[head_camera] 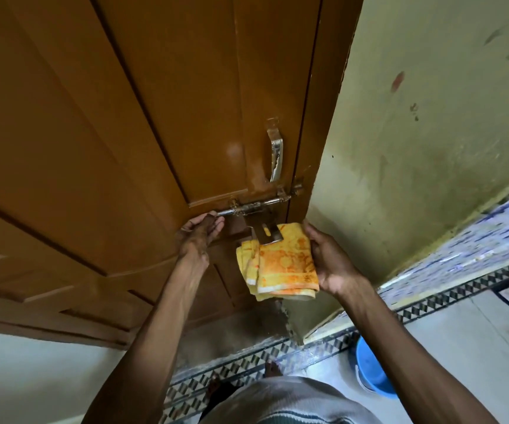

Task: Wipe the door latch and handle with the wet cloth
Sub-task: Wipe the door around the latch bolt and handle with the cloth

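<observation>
Our left hand (198, 237) is at the left end of the latch (259, 205) on the brown door (125, 133), fingertips curled together around the bolt's tip. Our right hand (329, 258) holds the folded yellow-orange cloth (283, 264) by its right edge, fingers behind it, thumb on the front. The cloth sits just below the latch; the latch's hanging flap overlaps its top edge. Handle (276, 156) is above the latch, untouched. Blue bucket (372, 368) on the floor, lower right.
</observation>
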{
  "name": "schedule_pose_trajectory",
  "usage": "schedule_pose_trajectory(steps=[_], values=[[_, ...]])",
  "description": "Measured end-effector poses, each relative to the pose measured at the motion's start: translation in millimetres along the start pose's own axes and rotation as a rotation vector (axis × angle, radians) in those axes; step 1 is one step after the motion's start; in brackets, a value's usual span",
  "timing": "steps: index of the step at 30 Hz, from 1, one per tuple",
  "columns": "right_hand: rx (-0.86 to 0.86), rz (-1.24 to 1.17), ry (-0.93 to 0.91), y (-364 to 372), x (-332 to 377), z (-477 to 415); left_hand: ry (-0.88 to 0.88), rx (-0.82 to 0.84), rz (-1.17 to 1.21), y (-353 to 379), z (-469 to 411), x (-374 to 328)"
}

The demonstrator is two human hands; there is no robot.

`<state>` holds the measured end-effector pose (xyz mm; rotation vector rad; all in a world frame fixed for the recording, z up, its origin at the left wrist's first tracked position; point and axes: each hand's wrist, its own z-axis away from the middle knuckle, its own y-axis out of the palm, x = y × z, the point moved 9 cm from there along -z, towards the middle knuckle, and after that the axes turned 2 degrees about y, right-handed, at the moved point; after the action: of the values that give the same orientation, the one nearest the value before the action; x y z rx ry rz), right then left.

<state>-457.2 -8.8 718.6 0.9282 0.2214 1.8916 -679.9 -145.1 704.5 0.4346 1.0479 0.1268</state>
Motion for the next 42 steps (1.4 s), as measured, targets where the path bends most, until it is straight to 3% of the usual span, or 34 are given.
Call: schedule_pose_trajectory(steps=[3,10,16,21,30,42], values=[[-0.043,-0.062,0.008,2,1,-17,0.015,0.002,0.008,0,-1,1],[-0.118,0.053,0.029,11,10,-39,0.051,0.013,0.02,-1,-1,2],[-0.008,0.112,-0.026,29,32,-42,0.063,-0.015,0.03,-1,-2,2],[0.098,0.061,0.037,16,20,-44,0.08,-0.027,0.05,-3,-2,3],[0.04,0.335,0.069,36,34,-49,0.093,-0.032,0.049,-4,0,3],[0.085,0.333,0.079,34,-1,-35,0.104,-0.001,0.076,-5,-3,5]])
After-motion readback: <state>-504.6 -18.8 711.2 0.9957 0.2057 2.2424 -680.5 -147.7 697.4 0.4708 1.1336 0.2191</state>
